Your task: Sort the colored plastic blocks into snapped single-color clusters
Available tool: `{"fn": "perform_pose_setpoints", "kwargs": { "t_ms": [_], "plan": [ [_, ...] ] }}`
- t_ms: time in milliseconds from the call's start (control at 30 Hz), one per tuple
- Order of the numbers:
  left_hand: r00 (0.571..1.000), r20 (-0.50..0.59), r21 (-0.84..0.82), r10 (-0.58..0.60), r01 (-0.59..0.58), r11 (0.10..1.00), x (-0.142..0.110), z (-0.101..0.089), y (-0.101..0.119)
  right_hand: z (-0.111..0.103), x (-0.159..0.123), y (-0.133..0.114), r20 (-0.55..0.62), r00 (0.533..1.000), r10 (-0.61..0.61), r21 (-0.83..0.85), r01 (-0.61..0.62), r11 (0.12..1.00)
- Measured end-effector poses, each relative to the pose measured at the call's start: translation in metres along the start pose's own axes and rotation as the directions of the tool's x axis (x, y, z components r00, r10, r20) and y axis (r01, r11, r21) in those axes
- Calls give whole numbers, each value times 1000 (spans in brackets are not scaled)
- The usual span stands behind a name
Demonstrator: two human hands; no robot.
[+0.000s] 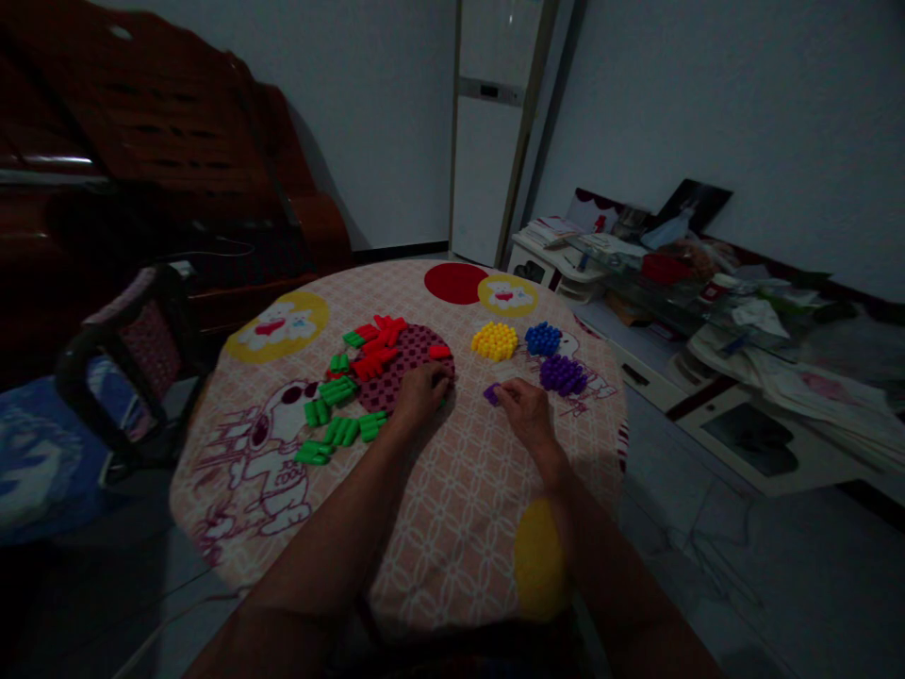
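Observation:
My right hand [527, 410] pinches a small purple plastic block [491, 392] just above the tablecloth. My left hand [424, 391] is curled over the right side of a dark red checked round patch [406, 368]; what its fingers hold, if anything, is hidden. A red block [439, 352] lies just beyond those fingers, and a bit of green shows beside them. To the left are red blocks [374, 361] in a loose group and several green blocks [342, 431]. Right of centre sit clusters of yellow pieces [495, 341], blue pieces [543, 339] and purple pieces [563, 375].
The round table wears a patterned tablecloth [452, 509]. A chair [127, 368] stands at the left, with a wooden sofa [176, 141] behind it. Along the right wall runs a low cabinet [707, 377] cluttered with papers and bags. A tall white appliance [487, 170] stands at the back.

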State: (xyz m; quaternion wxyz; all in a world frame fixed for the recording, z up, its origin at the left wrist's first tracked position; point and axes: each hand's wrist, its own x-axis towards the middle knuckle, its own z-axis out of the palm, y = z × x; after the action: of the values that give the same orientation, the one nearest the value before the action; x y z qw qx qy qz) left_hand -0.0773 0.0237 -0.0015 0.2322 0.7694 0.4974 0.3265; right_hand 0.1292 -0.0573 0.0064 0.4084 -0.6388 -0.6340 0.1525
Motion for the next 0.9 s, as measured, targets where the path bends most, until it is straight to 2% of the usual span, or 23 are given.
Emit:
{"fn": "perform_pose_setpoints", "kwargs": {
  "t_ms": [67, 167, 233, 300, 433, 567, 700, 800, 900],
  "plan": [
    [1000, 1, -2, 2, -2, 1000, 0, -1, 1, -16, -3, 8, -133, 986, 104, 63, -96, 993],
    [1000, 9, 3, 5, -5, 1000, 0, -1, 2, -41, -7, 26, -371, 905, 207, 6, -220, 975],
    [1000, 13, 6, 7, -7, 1000, 0, -1, 2, -56, -10, 39, -493, 842, 218, -76, -292, 953],
    [1000, 13, 7, 8, -8, 1000, 0, -1, 2, -67, -12, 51, -558, 806, 198, -162, -340, 926],
    [1000, 16, -3, 13, -13, 1000, -1, 0, 2, -76, -10, 65, -587, 791, 174, -273, -396, 876],
    [1000, 14, -27, 21, -20, 999, -1, 0, 1, -73, -6, 71, -558, 812, 171, -305, -392, 868],
    [1000, 23, -21, 10, -10, 1000, 0, 0, 1, -70, -8, 76, -525, 832, 177, -244, -347, 906],
    [999, 42, 0, 4, -4, 1000, 1, 0, 1, -70, -11, 80, -497, 835, 237, -154, -354, 923],
    [999, 48, 15, 8, -9, 1000, 1, 1, 0, -70, -12, 82, -465, 849, 250, -151, -354, 923]
  ]
}}
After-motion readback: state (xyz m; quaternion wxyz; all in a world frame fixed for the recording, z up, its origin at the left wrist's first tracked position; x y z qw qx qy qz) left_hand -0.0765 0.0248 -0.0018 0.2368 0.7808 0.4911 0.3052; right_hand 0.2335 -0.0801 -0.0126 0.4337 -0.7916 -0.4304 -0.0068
